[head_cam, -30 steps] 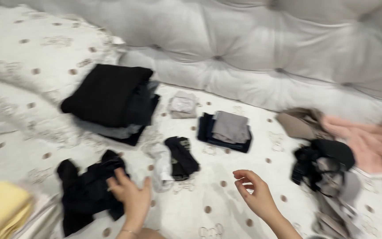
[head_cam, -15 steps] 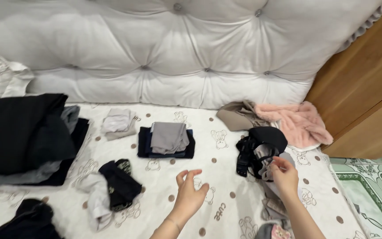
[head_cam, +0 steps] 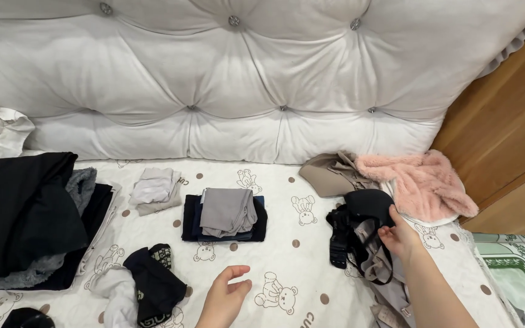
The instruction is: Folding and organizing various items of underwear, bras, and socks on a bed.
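Right hand [head_cam: 401, 237] now sits at the edge of the dark tangled pile [head_cam: 360, 234] near the right side of the bed [head_cam: 311, 267]. Half a second back it was lower and just closing in on the same heap; a second back it hung open over bare sheet, well away. Its fingers [head_cam: 387, 232] are pinched on a piece of the pile, a grey-beige cloth with black straps running across it. How firm the hold is, cannot tell.

Left hand [head_cam: 223, 297] has let go of the black clothes it pressed on a second ago. It hovers low over the sheet, palm half up, fingers loosely curled and holding nothing.

View has swung right since then: the yellow item is out of sight, the wooden panel [head_cam: 505, 121] has come in.

Judgement: attention has moved from the left-hand clothes to the unsorted heap, and one piece is being picked out of it.

About it: a folded grey and navy stack [head_cam: 226, 215] in the middle, a small pale folded piece [head_cam: 155, 189] beside that, a large black stack [head_cam: 22, 212] at far left, a loose black and white item [head_cam: 144, 288] near the left hand, a pink fluffy garment [head_cam: 417, 182] and a beige one [head_cam: 329, 173] against the tufted headboard [head_cam: 232, 79].
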